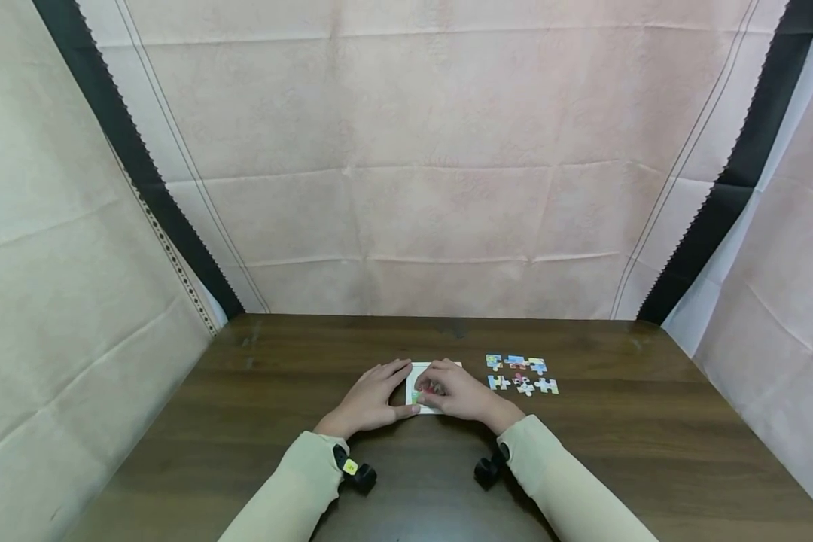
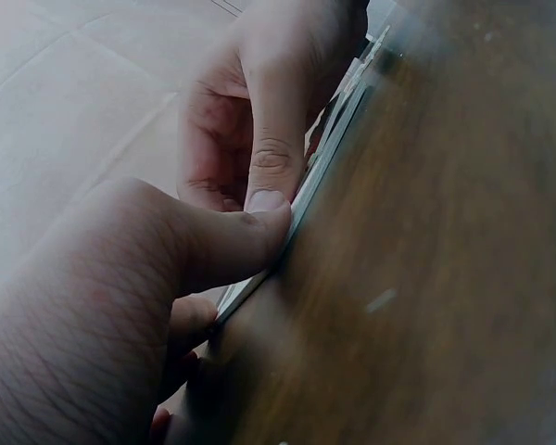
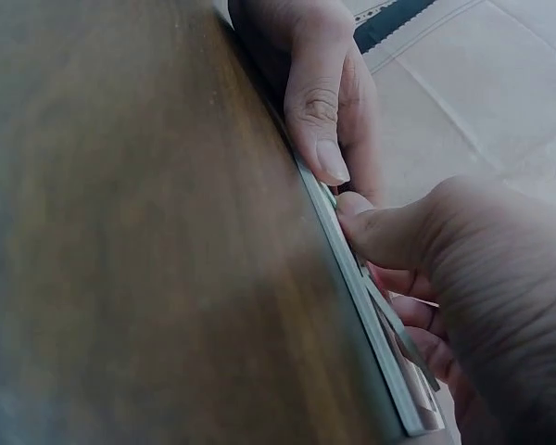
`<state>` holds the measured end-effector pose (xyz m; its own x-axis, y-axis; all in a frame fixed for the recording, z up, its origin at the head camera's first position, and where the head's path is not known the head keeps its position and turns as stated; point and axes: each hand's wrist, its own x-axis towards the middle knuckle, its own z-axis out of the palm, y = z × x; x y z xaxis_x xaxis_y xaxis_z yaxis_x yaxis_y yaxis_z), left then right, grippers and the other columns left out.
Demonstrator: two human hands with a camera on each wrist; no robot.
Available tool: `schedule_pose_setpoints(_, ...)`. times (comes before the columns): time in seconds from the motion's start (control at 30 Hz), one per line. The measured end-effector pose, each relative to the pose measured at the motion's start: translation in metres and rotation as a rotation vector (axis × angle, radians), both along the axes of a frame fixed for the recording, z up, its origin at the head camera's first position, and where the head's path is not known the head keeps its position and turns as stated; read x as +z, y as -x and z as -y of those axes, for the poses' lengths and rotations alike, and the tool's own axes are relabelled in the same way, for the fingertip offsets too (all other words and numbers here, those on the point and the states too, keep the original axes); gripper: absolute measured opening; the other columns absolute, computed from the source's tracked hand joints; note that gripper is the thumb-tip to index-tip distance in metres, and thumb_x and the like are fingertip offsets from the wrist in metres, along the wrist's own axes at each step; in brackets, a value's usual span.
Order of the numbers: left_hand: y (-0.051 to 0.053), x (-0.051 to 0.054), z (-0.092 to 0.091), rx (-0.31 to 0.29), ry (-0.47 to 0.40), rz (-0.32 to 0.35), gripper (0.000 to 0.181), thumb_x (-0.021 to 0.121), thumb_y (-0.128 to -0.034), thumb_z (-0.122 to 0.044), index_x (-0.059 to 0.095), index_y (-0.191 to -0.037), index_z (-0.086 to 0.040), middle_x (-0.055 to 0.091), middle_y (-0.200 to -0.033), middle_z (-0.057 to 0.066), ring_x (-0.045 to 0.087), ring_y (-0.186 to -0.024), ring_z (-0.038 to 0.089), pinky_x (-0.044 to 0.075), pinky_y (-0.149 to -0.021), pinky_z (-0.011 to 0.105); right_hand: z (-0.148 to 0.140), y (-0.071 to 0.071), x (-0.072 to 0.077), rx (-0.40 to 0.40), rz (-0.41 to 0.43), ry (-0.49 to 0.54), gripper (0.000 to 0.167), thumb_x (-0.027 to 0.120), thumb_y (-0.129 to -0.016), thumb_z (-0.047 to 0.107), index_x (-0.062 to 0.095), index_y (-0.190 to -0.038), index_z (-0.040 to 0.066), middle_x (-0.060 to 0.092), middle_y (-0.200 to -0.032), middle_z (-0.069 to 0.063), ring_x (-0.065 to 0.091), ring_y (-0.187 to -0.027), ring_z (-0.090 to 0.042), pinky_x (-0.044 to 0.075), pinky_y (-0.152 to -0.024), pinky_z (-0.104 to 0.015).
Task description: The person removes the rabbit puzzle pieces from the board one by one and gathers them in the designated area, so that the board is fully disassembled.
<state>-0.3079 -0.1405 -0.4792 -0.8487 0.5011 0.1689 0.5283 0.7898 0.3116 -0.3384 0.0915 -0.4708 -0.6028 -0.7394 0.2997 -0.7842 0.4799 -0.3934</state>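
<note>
A small white-bordered puzzle board (image 1: 418, 366) lies flat on the brown table, largely covered by both hands. My left hand (image 1: 371, 400) rests along its left side with fingers extended, and the thumb touches the near edge. Over the board, my right hand (image 1: 462, 393) bends its fingers and thumb to pinch a jigsaw piece (image 3: 400, 329), which is tilted up from the board in the right wrist view. A bit of red and green shows beneath those fingers in the head view. The two thumbs are close together near the board's front edge.
Several loose jigsaw pieces (image 1: 517, 362) lie in two rows on the table (image 1: 298, 361), right of the board. Pale cloth walls (image 1: 447, 226) rise behind the table and on both sides. Each wrist carries a small black camera (image 1: 363, 477).
</note>
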Motion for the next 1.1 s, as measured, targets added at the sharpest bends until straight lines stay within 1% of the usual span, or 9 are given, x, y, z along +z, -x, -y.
schedule_pose_setpoints(0.17, -0.0016, -0.0004, -0.0002, 0.002, -0.004, 0.004, 0.084, 0.056, -0.0939, -0.065, 0.035, -0.158, -0.014, 0.032, -0.162, 0.006, 0.029, -0.149, 0.028, 0.022, -0.12, 0.051, -0.0005, -0.0007, -0.0014, -0.012, -0.029, 0.004, 0.017, 0.069, -0.098, 0.027, 0.071, -0.112, 0.019, 0.065, -0.109, 0.007, 0.051, -0.092, -0.01, 0.048, -0.078, -0.03)
schedule_pose_setpoints(0.33, -0.0017, -0.0003, -0.0003, 0.009, 0.005, 0.011, 0.085, 0.056, -0.0939, -0.064, 0.034, -0.158, -0.014, 0.031, -0.163, 0.005, 0.028, -0.149, 0.026, 0.02, -0.121, 0.049, -0.001, -0.0001, -0.0017, -0.014, -0.059, 0.014, 0.015, 0.07, -0.096, 0.02, 0.072, -0.11, 0.02, 0.068, -0.105, 0.009, 0.05, -0.089, -0.011, 0.048, -0.075, -0.03)
schedule_pose_setpoints(0.5, -0.0007, -0.0013, -0.0002, 0.003, 0.005, 0.012, 0.085, 0.056, -0.094, -0.065, 0.034, -0.158, -0.013, 0.03, -0.163, 0.003, 0.027, -0.15, 0.025, 0.019, -0.121, 0.049, -0.0003, -0.0011, 0.0003, -0.02, -0.025, -0.006, 0.015, 0.07, -0.096, 0.017, 0.073, -0.111, 0.018, 0.067, -0.105, 0.009, 0.051, -0.089, -0.011, 0.047, -0.076, -0.03)
schedule_pose_setpoints(0.63, -0.0001, -0.0017, -0.0005, 0.006, 0.005, 0.012, 0.084, 0.056, -0.0941, -0.064, 0.035, -0.158, -0.013, 0.03, -0.163, 0.001, 0.026, -0.15, 0.024, 0.019, -0.122, 0.048, 0.0002, -0.0026, 0.0023, 0.0, 0.003, -0.016, 0.017, 0.069, -0.097, 0.018, 0.072, -0.113, 0.016, 0.068, -0.107, 0.007, 0.052, -0.091, -0.011, 0.048, -0.078, -0.032)
schedule_pose_setpoints(0.8, -0.0001, -0.0018, -0.0009, 0.004, 0.003, 0.006, 0.084, 0.057, -0.0939, -0.063, 0.035, -0.158, -0.013, 0.031, -0.163, 0.0, 0.025, -0.15, 0.023, 0.018, -0.122, 0.047, -0.0004, -0.0024, 0.0012, 0.02, -0.001, -0.01, 0.016, 0.069, -0.097, 0.019, 0.073, -0.113, 0.017, 0.067, -0.108, 0.007, 0.052, -0.093, -0.011, 0.048, -0.08, -0.033)
schedule_pose_setpoints(0.93, 0.0, -0.002, -0.0007, 0.004, 0.001, 0.003, 0.084, 0.057, -0.0939, -0.063, 0.035, -0.158, -0.013, 0.031, -0.163, 0.001, 0.025, -0.15, 0.024, 0.018, -0.122, 0.047, -0.0004, -0.0017, -0.0005, 0.022, -0.009, 0.005, 0.015, 0.07, -0.097, 0.021, 0.072, -0.111, 0.018, 0.066, -0.104, 0.009, 0.05, -0.089, -0.01, 0.046, -0.078, -0.031)
schedule_pose_setpoints(1.1, 0.0001, -0.0027, -0.0002, 0.001, -0.006, 0.004, 0.085, 0.056, -0.0936, -0.065, 0.035, -0.158, -0.013, 0.031, -0.163, 0.002, 0.025, -0.15, 0.024, 0.019, -0.121, 0.048, 0.0007, -0.0022, -0.0024, -0.014, -0.035, 0.012, 0.019, 0.071, -0.095, 0.025, 0.07, -0.112, 0.016, 0.062, -0.097, 0.008, 0.047, -0.085, -0.011, 0.044, -0.075, -0.03)
